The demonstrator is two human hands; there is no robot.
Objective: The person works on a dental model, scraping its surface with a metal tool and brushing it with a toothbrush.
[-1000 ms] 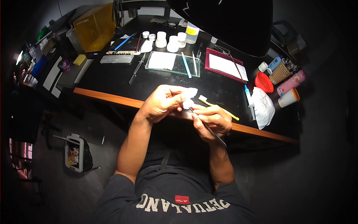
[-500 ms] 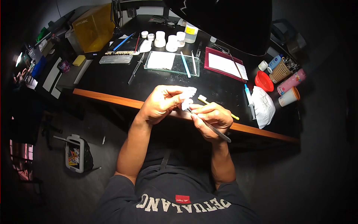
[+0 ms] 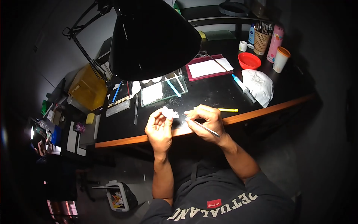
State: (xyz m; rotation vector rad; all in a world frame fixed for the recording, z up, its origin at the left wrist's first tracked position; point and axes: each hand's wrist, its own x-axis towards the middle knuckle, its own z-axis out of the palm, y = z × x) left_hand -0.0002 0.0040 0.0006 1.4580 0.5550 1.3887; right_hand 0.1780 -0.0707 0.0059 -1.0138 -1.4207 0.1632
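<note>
My left hand (image 3: 160, 130) pinches a small, lumpy white piece (image 3: 170, 112), which looks like a dental cast, above the table's front edge. In my right hand (image 3: 206, 121) a slim metal hand tool (image 3: 209, 130) is held like a pen. Its tip points left, a short gap away from the cast; I cannot make out the tip's shape. A yellow toothbrush (image 3: 228, 110) lies on the table behind my right hand, its head hidden by the fingers.
A black lamp (image 3: 153, 44) hangs low over the table. Behind my hands lie a glass slab (image 3: 167, 90), a maroon tray (image 3: 191, 76) and a tooth shade guide (image 3: 120, 104). At right are a syringe (image 3: 244, 89), a white bag (image 3: 261, 87) and a red bowl (image 3: 249, 61).
My view has swung to the right. The tool's tip has come away from the white cast, and my hands have moved apart. The cast is turned differently in my left fingers.
</note>
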